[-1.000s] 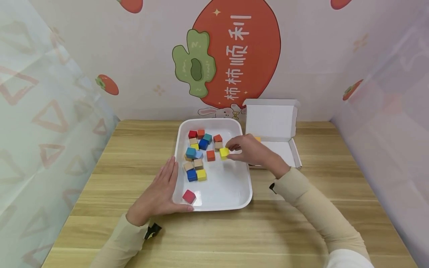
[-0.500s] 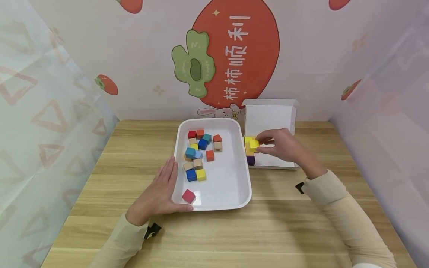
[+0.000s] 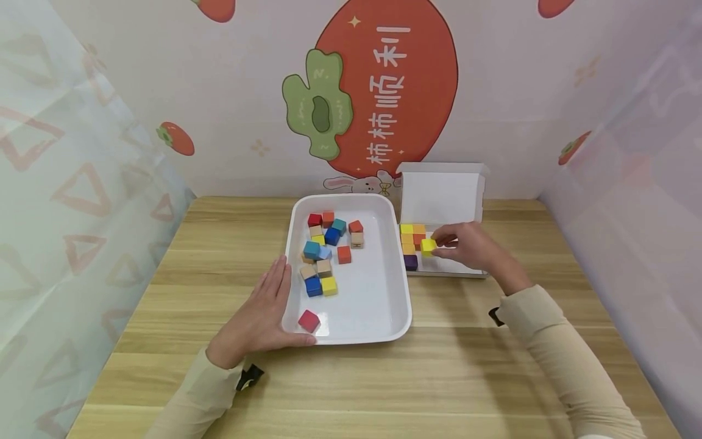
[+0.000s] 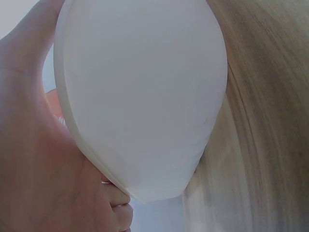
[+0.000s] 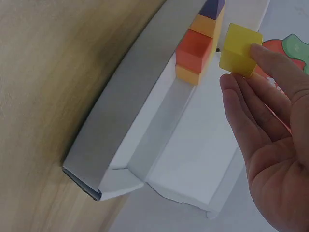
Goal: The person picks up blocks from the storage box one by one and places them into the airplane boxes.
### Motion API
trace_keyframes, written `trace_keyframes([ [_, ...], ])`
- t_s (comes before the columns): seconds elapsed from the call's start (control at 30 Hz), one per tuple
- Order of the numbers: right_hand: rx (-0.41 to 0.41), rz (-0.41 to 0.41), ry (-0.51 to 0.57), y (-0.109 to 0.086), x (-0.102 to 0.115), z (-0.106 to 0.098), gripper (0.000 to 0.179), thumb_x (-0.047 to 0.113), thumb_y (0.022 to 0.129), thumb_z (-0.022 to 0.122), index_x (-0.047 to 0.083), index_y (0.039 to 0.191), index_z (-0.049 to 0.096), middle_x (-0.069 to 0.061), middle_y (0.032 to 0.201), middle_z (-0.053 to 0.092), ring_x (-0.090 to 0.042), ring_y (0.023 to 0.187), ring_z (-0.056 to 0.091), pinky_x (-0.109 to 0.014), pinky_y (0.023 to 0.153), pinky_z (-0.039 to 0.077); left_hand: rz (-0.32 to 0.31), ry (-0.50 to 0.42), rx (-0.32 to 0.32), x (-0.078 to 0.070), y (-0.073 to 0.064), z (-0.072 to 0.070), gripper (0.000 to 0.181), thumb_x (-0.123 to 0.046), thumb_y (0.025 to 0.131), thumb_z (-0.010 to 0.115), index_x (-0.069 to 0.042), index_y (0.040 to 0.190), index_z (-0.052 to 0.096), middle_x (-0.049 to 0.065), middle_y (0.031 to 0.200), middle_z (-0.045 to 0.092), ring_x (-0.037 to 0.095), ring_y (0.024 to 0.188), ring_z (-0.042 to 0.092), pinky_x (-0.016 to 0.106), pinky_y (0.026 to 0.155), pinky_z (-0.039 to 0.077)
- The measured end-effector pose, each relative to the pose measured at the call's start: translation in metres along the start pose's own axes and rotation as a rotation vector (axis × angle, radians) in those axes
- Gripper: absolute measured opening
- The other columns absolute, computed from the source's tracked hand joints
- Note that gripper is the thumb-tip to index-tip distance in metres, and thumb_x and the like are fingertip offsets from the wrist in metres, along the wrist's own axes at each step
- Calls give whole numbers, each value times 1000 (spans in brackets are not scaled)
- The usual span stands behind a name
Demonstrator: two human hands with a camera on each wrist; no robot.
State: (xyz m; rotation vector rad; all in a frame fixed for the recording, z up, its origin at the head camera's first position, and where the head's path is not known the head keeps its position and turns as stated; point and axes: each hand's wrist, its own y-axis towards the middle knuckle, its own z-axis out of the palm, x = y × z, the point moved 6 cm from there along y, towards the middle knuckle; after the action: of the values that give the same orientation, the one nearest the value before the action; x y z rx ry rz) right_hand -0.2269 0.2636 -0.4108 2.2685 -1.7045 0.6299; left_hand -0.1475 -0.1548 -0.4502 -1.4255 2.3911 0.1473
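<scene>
My right hand pinches a yellow cube between thumb and fingertips, inside the area of an open white cardboard box. In the right wrist view that yellow cube appears beside the row of cubes in the box. A purple cube, a red-orange cube and several yellow and orange ones sit along the box's left side. My left hand rests on the near left corner of a white tray, fingers straight along its side and thumb along the front rim.
Inside the tray lie several loose cubes: blue, teal, orange, plain wood, yellow. A pink-red cube lies apart near its front left corner. The box's lid stands raised against the printed backdrop. Both containers stand on a wooden table.
My right hand has carried the yellow cube rightward from the tray to the box, then shifted it slightly right and nearer to me. The left hand has stayed on the tray.
</scene>
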Motion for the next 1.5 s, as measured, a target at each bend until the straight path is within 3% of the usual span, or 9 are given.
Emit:
trace_keyframes([
  [0.33, -42, -9, 75, 7, -12, 21, 29, 14, 92, 83, 2, 118, 77, -15, 114, 79, -29, 103, 74, -49, 96, 63, 0, 3, 0, 0, 0, 0, 148, -93, 69, 66, -4, 170, 5, 10, 180, -8, 36, 167, 0, 61, 133, 14],
  [0.8, -103, -20, 89, 11, -16, 37, 28, 11, 91, 82, -2, 115, 76, -19, 110, 79, -31, 99, 77, -49, 92, 64, 1, 2, 8, 1, 1, 3, 148, -93, 68, 66, -4, 170, 5, 11, 180, -7, 36, 167, 0, 60, 133, 14],
  [1.03, -96, -1, 73, 13, -14, 39, 27, 14, 92, 83, 0, 114, 76, -17, 111, 78, -30, 100, 75, -49, 92, 64, 2, 9, 1, 1, 1, 1, 148, -94, 68, 65, -4, 170, 5, 10, 180, -7, 36, 167, 0, 60, 133, 15],
  [1.27, -105, -30, -50, 12, 6, 25, 29, 16, 90, 85, 2, 115, 77, -16, 111, 78, -30, 100, 73, -48, 90, 64, -2, 5, 5, 1, 0, 1, 148, -93, 68, 66, -5, 170, 5, 10, 180, -8, 36, 167, 0, 60, 133, 15],
  [1.5, -91, -111, 6, 7, 50, 15, 37, 13, 89, 86, -2, 121, 75, -19, 117, 77, -37, 107, 74, -52, 93, 64, -2, 3, 0, 2, 1, 2, 149, -94, 67, 65, -6, 170, 4, 9, 180, -8, 36, 167, 0, 61, 132, 15],
])
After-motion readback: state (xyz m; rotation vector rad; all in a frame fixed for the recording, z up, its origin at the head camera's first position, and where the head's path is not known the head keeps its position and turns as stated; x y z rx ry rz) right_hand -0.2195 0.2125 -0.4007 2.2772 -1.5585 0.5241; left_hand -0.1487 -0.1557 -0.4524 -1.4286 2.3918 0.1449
